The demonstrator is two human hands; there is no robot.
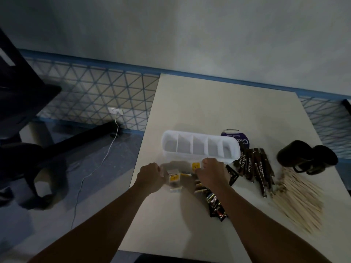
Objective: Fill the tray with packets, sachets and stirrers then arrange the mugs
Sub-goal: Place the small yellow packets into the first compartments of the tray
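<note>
Head cam: the tray (199, 133) sits empty just beyond both my hands, long axis running left-right across the bench (228, 103). The sachets (174, 180) are in a loose heap right in front of its near wall, between the hands. My right hand (212, 175) is nearer the tray, fingers (209, 163) curled, and it looks to be pinching a yellow-labelled sachet (195, 166). My left hand (152, 177) is curled against the heap, but it's too blurry to tell if it's actually gripping. Next move is probably a short lift forward over the wall. Stick packets (252, 168), stirrers (300, 202) and mugs (307, 156) wait off right.
</note>
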